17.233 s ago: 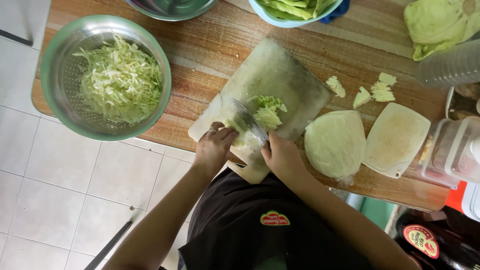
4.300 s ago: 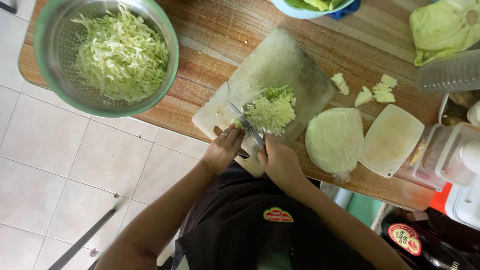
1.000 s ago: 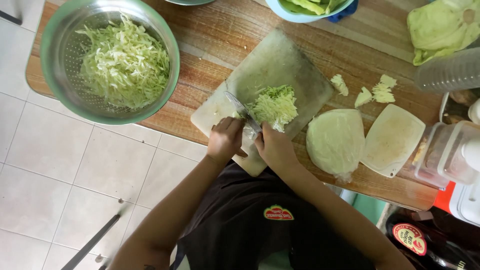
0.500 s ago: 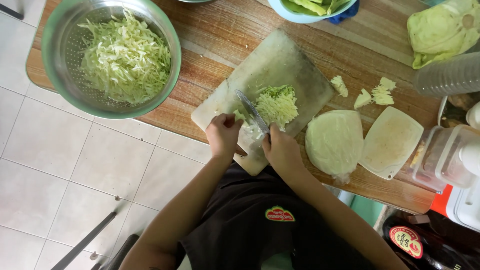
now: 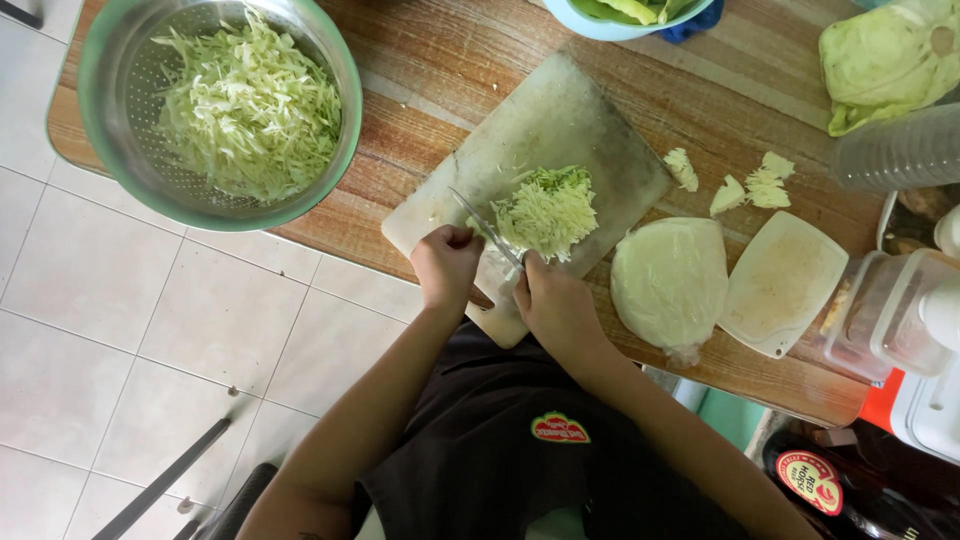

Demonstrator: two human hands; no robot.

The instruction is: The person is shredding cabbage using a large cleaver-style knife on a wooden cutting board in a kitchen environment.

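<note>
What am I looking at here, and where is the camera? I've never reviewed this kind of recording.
There is no machine, only a person working with bare hands. The single camera sits on that person's head and looks straight down, so the dark shirt and both forearms fill the bottom of the picture.

On the wooden table lies a pale cutting board with a pile of shredded cabbage on it. The right hand appears to hold a knife, its blade lying across the board beside the pile. The left hand is curled at the board's near edge; whether it grips anything is unclear.

To the left stands a metal colander full of shreds; to the right lies a cut cabbage piece.
</note>
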